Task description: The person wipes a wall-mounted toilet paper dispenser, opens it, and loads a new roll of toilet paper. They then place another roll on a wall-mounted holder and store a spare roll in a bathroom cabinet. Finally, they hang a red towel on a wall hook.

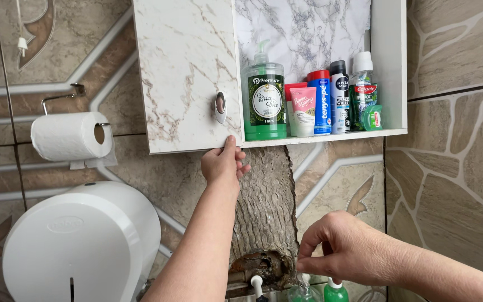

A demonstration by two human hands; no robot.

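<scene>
Gripping cabinet door (185, 72) edge: left hand (223, 165) | stone-patterned tiled wall (454, 151)

On the open cabinet shelf (331, 136) at the far wall I see a row of packages. At its left stands a tall clear pump bottle (264, 100) of green liquid with a dark green label bearing a white oval. Just right of it stands a small pink tube (304, 112), cap down, in front of a red-topped one. Next comes a blue cylinder with a red cap (322, 103), then a black and white spray can (340, 98). Far right stands a green bottle with a white cap (363, 92) and a red label, with a round green floss case (372, 118) against its base. Near the bottom edge I see a clear pump bottle (302, 291) and a green bottle with a white collar (336, 292).
</scene>
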